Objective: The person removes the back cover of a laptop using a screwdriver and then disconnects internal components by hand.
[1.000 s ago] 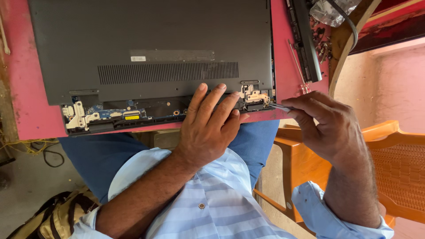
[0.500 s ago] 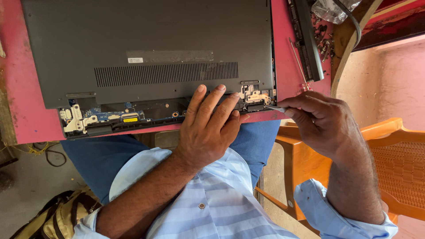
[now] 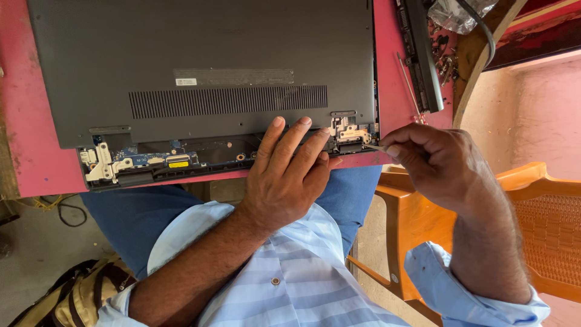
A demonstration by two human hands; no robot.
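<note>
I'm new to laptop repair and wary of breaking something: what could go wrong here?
The thin metal tool in the right hand points at the exposed hinge; a slip might scratch the circuit board beside it. The left hand presses on open parts, which may strain them. The laptop overhangs the pink table edge and could tip.

Grey laptop [image 3: 200,60] — pink table [image 3: 36,163] (striped shirt [image 3: 302,278])

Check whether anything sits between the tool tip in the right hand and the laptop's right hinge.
Nothing visible does. The right hand holds a thin tool whose tip reaches the exposed hinge directly. The left hand rests beside it, fingers left of the hinge, not across the tool's path.
</note>
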